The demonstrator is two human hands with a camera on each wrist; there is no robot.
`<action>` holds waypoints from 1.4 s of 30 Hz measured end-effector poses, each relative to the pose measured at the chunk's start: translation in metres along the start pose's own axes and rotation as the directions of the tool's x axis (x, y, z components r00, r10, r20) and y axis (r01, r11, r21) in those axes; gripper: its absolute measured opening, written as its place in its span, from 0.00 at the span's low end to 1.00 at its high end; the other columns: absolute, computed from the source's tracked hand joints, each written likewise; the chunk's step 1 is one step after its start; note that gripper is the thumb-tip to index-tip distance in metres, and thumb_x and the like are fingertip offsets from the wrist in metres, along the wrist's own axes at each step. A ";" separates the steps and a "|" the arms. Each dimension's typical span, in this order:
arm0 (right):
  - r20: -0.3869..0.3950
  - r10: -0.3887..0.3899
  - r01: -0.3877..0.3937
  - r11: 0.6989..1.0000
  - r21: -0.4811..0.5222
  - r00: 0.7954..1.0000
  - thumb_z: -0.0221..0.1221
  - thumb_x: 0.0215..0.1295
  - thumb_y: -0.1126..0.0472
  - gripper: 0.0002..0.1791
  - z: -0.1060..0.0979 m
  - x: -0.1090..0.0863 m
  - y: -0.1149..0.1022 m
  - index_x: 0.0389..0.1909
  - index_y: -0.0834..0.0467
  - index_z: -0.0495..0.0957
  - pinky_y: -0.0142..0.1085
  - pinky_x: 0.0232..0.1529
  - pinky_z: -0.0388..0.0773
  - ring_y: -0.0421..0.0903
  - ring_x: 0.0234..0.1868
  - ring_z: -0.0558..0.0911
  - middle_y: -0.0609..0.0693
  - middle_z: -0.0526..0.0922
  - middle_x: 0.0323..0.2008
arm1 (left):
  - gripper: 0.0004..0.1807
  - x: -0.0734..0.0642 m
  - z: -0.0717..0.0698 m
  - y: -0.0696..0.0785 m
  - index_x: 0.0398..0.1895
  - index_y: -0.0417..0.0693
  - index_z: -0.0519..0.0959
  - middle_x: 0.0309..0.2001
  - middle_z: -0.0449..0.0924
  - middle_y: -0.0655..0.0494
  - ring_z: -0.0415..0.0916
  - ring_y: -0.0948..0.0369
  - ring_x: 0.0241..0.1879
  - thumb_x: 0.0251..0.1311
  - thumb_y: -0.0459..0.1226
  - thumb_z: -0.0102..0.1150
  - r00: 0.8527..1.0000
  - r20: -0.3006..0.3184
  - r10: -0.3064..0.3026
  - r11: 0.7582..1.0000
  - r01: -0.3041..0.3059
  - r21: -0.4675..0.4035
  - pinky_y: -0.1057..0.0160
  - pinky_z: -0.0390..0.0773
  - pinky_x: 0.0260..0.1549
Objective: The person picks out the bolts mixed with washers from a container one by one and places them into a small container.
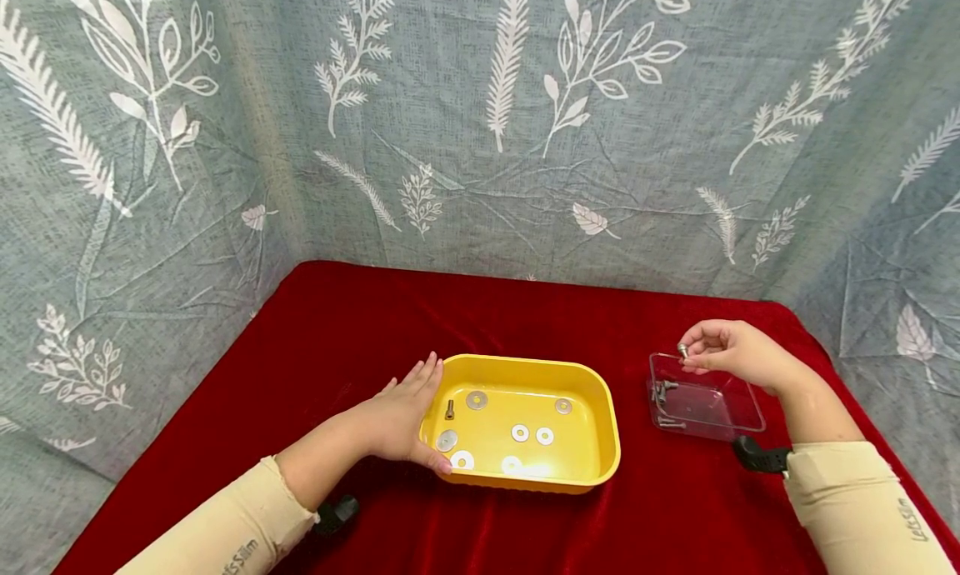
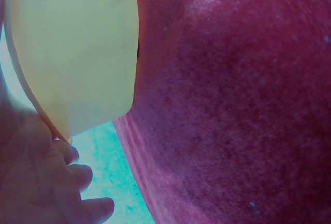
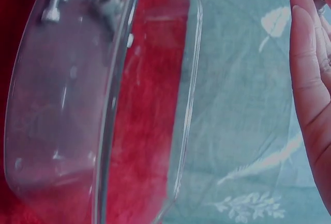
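Note:
My left hand [image 1: 401, 417] rests against the left end of a yellow tray [image 1: 600, 425], fingers stretched toward its back corner and thumb at the front corner. Inside lie several flat washers [image 1: 476, 400] and one socket-head bolt [image 1: 450, 410]. Above a clear plastic box [image 1: 738, 429], my right hand [image 1: 738, 354] pinches a small metal bolt [image 1: 683, 351] between thumb and fingertips. In the right wrist view part of that bolt [image 3: 319, 0] shows at the fingertips. Several more bolts [image 1: 671, 423] lie at the box's left side.
A red cloth [image 1: 337, 333] covers the table beneath both containers. Behind it hangs a grey-blue curtain [image 1: 450, 142] with white leaf prints. Dark straps [image 1: 759, 456] sit at both wrists, beside cream sleeves [image 1: 847, 483].

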State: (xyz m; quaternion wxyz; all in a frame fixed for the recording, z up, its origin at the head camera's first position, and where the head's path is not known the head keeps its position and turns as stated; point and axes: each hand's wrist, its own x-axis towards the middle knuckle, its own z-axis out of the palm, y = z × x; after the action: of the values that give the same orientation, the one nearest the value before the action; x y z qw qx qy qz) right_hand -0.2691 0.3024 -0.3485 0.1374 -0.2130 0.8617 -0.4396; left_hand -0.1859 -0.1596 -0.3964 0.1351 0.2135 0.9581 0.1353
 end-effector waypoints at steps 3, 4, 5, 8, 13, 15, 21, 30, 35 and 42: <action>-0.001 -0.010 0.010 1.000 0.012 1.000 0.61 0.56 0.68 0.15 -0.003 -0.002 0.003 0.40 0.74 0.71 0.34 0.35 0.79 0.45 0.35 0.84 0.60 0.81 0.33 | 0.75 0.000 0.001 0.000 0.71 0.38 0.36 0.72 0.30 0.43 0.33 0.49 0.70 0.27 0.72 0.61 1.000 0.002 -0.001 1.000 0.001 -0.006 0.42 0.47 0.62; 0.001 -0.014 0.014 1.000 0.016 1.000 0.61 0.56 0.68 0.14 -0.004 -0.003 0.004 0.40 0.73 0.71 0.34 0.35 0.79 0.44 0.34 0.83 0.58 0.81 0.32 | 0.75 0.000 0.001 0.000 0.71 0.38 0.36 0.72 0.30 0.43 0.33 0.49 0.70 0.27 0.72 0.61 1.000 0.002 -0.002 1.000 0.002 -0.007 0.42 0.46 0.62; 0.004 -0.018 0.018 1.000 0.019 1.000 0.61 0.56 0.68 0.14 -0.005 -0.003 0.005 0.40 0.73 0.71 0.33 0.35 0.79 0.43 0.34 0.83 0.57 0.81 0.32 | 0.75 0.000 0.001 0.000 0.71 0.38 0.36 0.72 0.30 0.43 0.33 0.49 0.70 0.27 0.72 0.60 1.000 0.002 -0.003 1.000 0.003 -0.008 0.42 0.46 0.62; 0.014 -0.016 0.016 1.000 0.023 1.000 0.60 0.56 0.69 0.14 -0.007 -0.004 0.007 0.40 0.73 0.71 0.34 0.35 0.79 0.42 0.34 0.83 0.53 0.82 0.31 | 0.75 0.001 0.002 -0.001 0.71 0.38 0.36 0.72 0.30 0.43 0.33 0.49 0.70 0.26 0.72 0.60 1.000 0.000 -0.005 1.000 0.005 -0.004 0.42 0.47 0.62; 0.032 -0.003 0.003 1.000 0.014 0.999 0.60 0.58 0.68 0.17 -0.008 -0.004 0.012 0.42 0.77 0.70 0.34 0.35 0.79 0.42 0.34 0.83 0.55 0.82 0.32 | 0.75 0.002 0.003 -0.001 0.71 0.38 0.36 0.72 0.30 0.43 0.33 0.49 0.70 0.26 0.73 0.60 1.000 -0.003 -0.007 1.000 0.007 -0.004 0.42 0.47 0.62; 0.034 -0.002 0.002 1.000 0.008 0.999 0.60 0.58 0.67 0.18 -0.008 -0.004 0.014 0.42 0.77 0.70 0.34 0.35 0.79 0.42 0.34 0.83 0.57 0.82 0.32 | 0.75 0.002 0.003 -0.001 0.71 0.39 0.36 0.72 0.30 0.44 0.33 0.49 0.70 0.26 0.73 0.60 1.000 -0.002 -0.009 1.000 0.009 -0.007 0.42 0.47 0.62; 0.027 -0.035 0.036 0.999 -0.002 0.999 0.58 0.58 0.71 0.14 -0.009 -0.001 0.020 0.41 0.77 0.71 0.34 0.34 0.79 0.42 0.33 0.83 0.53 0.83 0.31 | 0.75 0.002 0.002 0.001 0.71 0.39 0.35 0.72 0.29 0.44 0.33 0.50 0.70 0.27 0.72 0.60 1.000 0.003 -0.017 1.000 0.017 -0.006 0.43 0.47 0.63; 0.004 -0.022 0.022 1.000 -0.002 1.000 0.60 0.57 0.68 0.14 -0.006 0.007 0.012 0.42 0.73 0.73 0.36 0.35 0.79 0.41 0.34 0.83 0.60 0.82 0.33 | 0.75 0.002 0.000 0.002 0.71 0.39 0.35 0.72 0.29 0.44 0.33 0.50 0.70 0.27 0.72 0.60 1.000 0.005 -0.016 1.000 0.016 -0.003 0.43 0.47 0.63; -0.004 -0.033 0.033 0.999 -0.020 0.999 0.61 0.57 0.67 0.13 0.002 0.020 0.001 0.41 0.70 0.74 0.35 0.35 0.79 0.44 0.34 0.83 0.62 0.81 0.34 | 0.75 0.003 0.000 0.001 0.71 0.39 0.35 0.72 0.29 0.44 0.33 0.50 0.70 0.27 0.73 0.59 1.000 0.004 -0.015 1.000 0.015 0.001 0.43 0.47 0.63; 0.030 -0.064 0.063 0.997 0.042 0.997 0.61 0.57 0.67 0.14 0.017 0.044 -0.022 0.42 0.70 0.75 0.37 0.38 0.79 0.47 0.36 0.83 0.61 0.81 0.35 | 0.75 0.003 0.001 0.001 0.71 0.38 0.36 0.72 0.30 0.44 0.33 0.50 0.70 0.27 0.73 0.60 1.000 0.002 -0.015 1.000 0.015 0.002 0.43 0.47 0.63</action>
State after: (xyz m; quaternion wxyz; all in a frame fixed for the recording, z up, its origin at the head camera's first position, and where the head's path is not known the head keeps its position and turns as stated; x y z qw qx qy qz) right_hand -0.2951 0.2573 -0.3425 0.1414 -0.2443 0.8430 -0.4579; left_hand -0.1878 -0.1567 -0.3978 0.1368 0.2064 0.9596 0.1332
